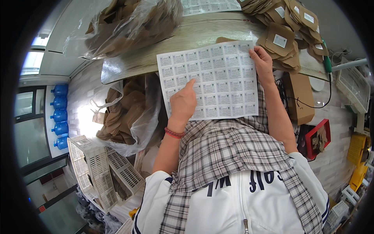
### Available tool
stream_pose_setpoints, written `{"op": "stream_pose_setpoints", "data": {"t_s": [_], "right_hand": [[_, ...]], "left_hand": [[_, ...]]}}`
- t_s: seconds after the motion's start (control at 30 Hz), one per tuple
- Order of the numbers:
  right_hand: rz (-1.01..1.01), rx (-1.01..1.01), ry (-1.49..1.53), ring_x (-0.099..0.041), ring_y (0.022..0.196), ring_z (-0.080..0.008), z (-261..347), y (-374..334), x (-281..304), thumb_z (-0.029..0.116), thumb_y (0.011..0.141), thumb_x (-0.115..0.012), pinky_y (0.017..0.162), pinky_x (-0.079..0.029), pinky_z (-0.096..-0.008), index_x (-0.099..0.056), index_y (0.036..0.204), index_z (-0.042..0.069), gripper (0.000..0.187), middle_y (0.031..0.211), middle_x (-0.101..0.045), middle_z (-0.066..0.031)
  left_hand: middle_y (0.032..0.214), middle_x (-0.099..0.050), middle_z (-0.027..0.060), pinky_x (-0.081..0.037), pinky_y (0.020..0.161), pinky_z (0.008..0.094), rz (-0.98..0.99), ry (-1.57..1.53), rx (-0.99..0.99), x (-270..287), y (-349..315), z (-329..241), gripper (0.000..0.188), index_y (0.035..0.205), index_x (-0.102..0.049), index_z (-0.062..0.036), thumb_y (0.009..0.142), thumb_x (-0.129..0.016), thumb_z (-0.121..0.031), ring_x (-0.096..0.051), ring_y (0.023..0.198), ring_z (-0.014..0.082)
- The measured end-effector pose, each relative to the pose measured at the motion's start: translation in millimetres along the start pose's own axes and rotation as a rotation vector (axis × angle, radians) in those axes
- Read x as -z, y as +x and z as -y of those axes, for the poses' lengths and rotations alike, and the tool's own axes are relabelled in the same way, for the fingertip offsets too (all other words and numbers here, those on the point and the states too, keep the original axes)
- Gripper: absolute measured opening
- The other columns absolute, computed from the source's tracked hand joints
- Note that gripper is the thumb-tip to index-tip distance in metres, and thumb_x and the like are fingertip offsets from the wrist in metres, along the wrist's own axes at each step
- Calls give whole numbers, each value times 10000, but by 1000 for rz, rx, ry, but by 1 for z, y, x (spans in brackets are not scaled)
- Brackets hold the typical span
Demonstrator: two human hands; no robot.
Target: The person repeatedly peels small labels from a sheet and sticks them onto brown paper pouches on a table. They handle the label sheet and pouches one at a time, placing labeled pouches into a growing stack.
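Observation:
A large white sheet of printed labels (218,84), set out in rows and columns, stands tilted in front of me over my lap. My right hand (261,65) pinches its upper right corner, thumb on the front. My left hand (184,100) lies against the lower left of the sheet's face, its index finger stretched out onto one label and the other fingers curled. A red bracelet circles that wrist. Just beyond the right hand is a pile of brown, textured flat pieces with rounded corners (277,41), several bearing white stickers.
The wooden table (136,58) spans the far side, with a clear bag of brown pieces (132,27) and another label sheet (210,5). Another bag (128,109) stands below left, near white plastic crates (91,167). A cardboard box (298,99) and red tray (323,134) sit right.

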State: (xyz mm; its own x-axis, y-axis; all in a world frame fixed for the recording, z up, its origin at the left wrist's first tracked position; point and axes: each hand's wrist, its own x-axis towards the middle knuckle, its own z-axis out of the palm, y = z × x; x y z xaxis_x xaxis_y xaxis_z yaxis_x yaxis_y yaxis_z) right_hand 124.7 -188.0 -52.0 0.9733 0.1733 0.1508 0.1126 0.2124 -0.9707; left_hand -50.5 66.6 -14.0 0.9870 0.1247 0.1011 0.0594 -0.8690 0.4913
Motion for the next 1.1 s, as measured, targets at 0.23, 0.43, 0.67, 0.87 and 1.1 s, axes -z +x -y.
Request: {"op": "stream_pose_setpoints", "data": {"t_s": [0.23,0.43,0.67,0.87,1.1], "right_hand": [[-5,1,4,-516,751,-22,-5,1,4,153,963,-629,672,-418,-178,-650,985,6,150,842,-615,52],[1,-9,-16,-527,760,-24,0,-1,1,167,969,-623,683,-424,-179,-651,1001,11,161,856,-626,46],[-5,-4,-9,-533,753,-23,2,-2,-1,151,960,-631,673,-428,-177,-653,1006,2,158,849,-631,38],[13,-4,20,-533,765,-19,-4,1,3,150,962,-629,680,-428,-173,-647,1009,1,157,864,-631,39],[4,15,-11,-522,768,-19,-3,1,3,161,958,-637,672,-424,-177,-646,1002,-8,175,851,-623,39]], "left_hand": [[788,-676,175,-514,665,418,-41,5,-12,-2,-1,-1,333,1230,-630,-79,924,-501,-107,-657,704,332],[812,-682,186,-523,669,421,-43,-6,-18,0,-2,-3,349,1237,-618,-51,912,-499,-93,-666,723,337],[744,-649,165,-494,601,415,-87,-143,-161,1,-4,-32,387,1249,-607,-20,876,-505,-43,-629,655,330],[689,-596,150,-471,583,408,88,-195,-290,-6,-12,-68,429,1313,-591,-103,897,-525,-20,-586,603,323],[653,-588,121,-461,572,423,124,-199,-404,-21,-9,-73,526,1348,-541,-59,826,-534,-2,-580,589,298]]}}
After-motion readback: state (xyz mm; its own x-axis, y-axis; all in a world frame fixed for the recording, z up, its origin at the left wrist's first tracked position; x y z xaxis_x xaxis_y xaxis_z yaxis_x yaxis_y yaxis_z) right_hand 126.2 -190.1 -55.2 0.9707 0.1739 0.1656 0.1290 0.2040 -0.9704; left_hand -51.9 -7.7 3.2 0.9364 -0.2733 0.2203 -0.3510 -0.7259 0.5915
